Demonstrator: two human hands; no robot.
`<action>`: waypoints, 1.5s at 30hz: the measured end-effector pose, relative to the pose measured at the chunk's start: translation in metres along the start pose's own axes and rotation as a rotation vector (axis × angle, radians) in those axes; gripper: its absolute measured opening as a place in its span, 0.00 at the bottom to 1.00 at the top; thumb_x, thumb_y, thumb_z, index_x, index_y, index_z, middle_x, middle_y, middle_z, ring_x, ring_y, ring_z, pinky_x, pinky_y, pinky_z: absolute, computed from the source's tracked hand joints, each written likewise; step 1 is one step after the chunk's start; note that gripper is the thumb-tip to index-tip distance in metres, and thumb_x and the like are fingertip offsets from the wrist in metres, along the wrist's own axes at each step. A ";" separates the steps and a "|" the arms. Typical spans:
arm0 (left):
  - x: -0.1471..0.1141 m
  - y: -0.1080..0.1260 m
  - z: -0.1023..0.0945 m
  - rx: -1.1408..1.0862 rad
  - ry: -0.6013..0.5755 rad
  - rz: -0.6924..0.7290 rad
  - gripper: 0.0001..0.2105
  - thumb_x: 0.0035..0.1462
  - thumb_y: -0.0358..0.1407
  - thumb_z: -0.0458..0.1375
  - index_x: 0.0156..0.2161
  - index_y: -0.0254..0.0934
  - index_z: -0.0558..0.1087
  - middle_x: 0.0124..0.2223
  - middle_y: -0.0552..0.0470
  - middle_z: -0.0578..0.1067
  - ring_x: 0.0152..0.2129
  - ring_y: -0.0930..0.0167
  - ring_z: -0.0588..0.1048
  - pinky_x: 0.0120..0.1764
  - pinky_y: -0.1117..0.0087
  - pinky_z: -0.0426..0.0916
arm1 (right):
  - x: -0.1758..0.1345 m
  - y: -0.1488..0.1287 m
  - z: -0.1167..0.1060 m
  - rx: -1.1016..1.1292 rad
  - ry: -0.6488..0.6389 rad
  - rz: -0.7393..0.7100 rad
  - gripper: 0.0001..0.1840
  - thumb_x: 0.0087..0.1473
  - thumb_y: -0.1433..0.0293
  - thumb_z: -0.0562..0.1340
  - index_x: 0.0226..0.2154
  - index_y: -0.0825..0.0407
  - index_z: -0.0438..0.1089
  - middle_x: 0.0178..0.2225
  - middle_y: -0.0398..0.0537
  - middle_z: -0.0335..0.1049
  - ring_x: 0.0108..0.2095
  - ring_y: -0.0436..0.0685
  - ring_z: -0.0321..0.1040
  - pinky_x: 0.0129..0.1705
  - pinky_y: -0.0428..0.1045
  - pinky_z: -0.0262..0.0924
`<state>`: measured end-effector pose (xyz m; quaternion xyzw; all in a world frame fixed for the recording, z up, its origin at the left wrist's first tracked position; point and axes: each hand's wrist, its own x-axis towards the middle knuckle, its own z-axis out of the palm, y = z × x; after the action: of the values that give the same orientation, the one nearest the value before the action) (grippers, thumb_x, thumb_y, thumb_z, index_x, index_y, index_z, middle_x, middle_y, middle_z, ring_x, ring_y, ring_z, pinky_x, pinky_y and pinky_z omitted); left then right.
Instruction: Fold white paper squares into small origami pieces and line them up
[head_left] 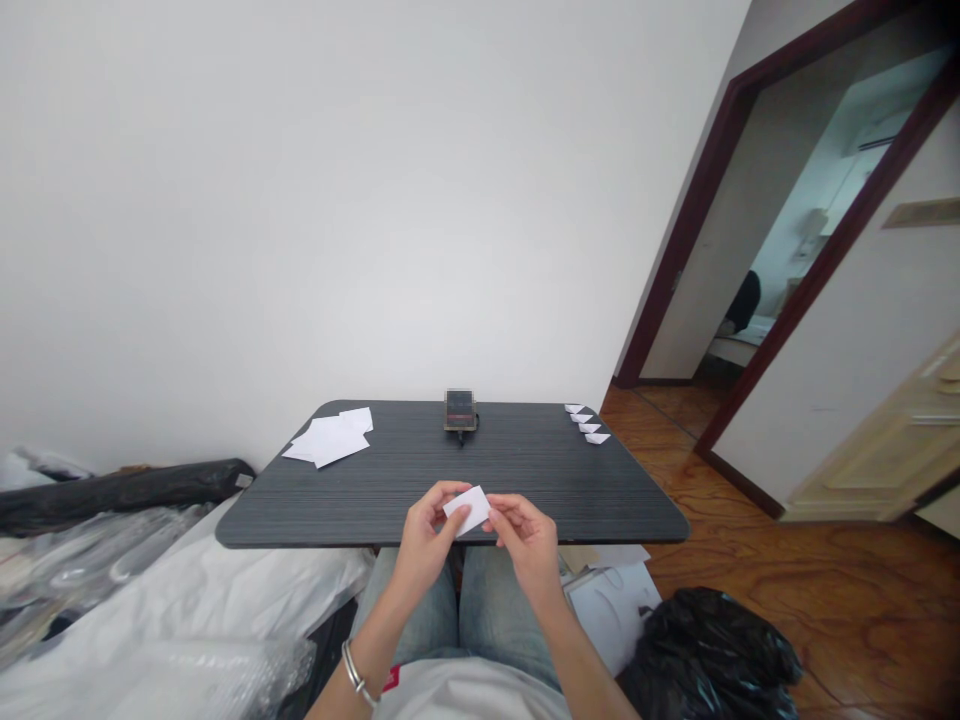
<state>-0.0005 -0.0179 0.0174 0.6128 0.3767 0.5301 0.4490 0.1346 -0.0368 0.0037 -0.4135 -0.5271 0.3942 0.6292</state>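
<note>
A small piece of white paper was held between two bare hands just above the near edge of a dark worktop; a crooked crease looked the likeliest mishap, should the thumbs press unevenly, and a loosened pinch could have dropped it toward the lap below. The left hand was closed on the piece, thumb flat across its face and fingers behind. The right hand had thumb and fingertips drawn close together at the paper's right edge, though whether they gripped or merely touched it could not be told. Four small folded papers stood in a row near the worktop's far right corner, where a stray bump might have tipped one off; loose white sheets overlapped at far left.
</note>
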 end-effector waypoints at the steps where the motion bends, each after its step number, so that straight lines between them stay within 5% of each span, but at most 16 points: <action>1: 0.000 0.000 0.000 -0.011 -0.009 -0.009 0.12 0.49 0.38 0.57 0.38 0.33 0.68 0.31 0.50 0.74 0.25 0.72 0.70 0.27 0.75 0.63 | 0.000 0.001 0.000 0.008 0.010 0.000 0.10 0.47 0.65 0.61 0.32 0.54 0.69 0.25 0.47 0.71 0.24 0.53 0.68 0.18 0.43 0.56; 10: 0.002 -0.003 0.000 -0.030 -0.019 -0.046 0.13 0.49 0.38 0.57 0.40 0.33 0.67 0.30 0.50 0.73 0.21 0.74 0.70 0.20 0.77 0.64 | 0.003 0.002 0.000 0.043 -0.011 -0.070 0.06 0.44 0.68 0.63 0.25 0.53 0.67 0.22 0.44 0.66 0.21 0.50 0.65 0.18 0.42 0.56; 17: 0.003 -0.006 -0.002 0.064 0.142 0.121 0.06 0.47 0.34 0.59 0.31 0.34 0.69 0.34 0.47 0.74 0.33 0.68 0.72 0.34 0.70 0.68 | 0.001 -0.006 -0.005 -0.257 0.055 -0.428 0.07 0.50 0.74 0.58 0.25 0.50 0.70 0.25 0.45 0.69 0.27 0.53 0.65 0.26 0.47 0.58; 26: 0.001 -0.001 -0.005 0.184 0.091 0.323 0.03 0.50 0.31 0.57 0.28 0.34 0.71 0.34 0.47 0.73 0.32 0.68 0.71 0.34 0.69 0.64 | 0.000 -0.008 -0.007 -0.320 0.041 -0.496 0.08 0.50 0.76 0.57 0.26 0.50 0.71 0.23 0.44 0.65 0.24 0.52 0.62 0.26 0.47 0.56; 32: 0.002 -0.004 -0.008 0.169 0.009 0.307 0.02 0.49 0.31 0.58 0.28 0.34 0.70 0.29 0.50 0.72 0.28 0.71 0.69 0.30 0.73 0.61 | 0.000 -0.006 -0.006 -0.212 0.022 -0.411 0.08 0.49 0.76 0.58 0.25 0.51 0.71 0.23 0.44 0.64 0.25 0.51 0.62 0.25 0.46 0.58; 45: 0.001 -0.009 -0.007 -0.053 -0.121 -0.015 0.10 0.48 0.39 0.58 0.31 0.32 0.73 0.24 0.53 0.70 0.15 0.78 0.64 0.15 0.79 0.60 | 0.005 -0.001 -0.003 0.208 -0.120 0.007 0.05 0.42 0.69 0.65 0.24 0.53 0.70 0.20 0.41 0.65 0.20 0.48 0.63 0.23 0.43 0.62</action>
<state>-0.0072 -0.0129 0.0097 0.6289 0.3391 0.4986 0.4909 0.1384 -0.0329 0.0056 -0.3233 -0.5185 0.4728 0.6349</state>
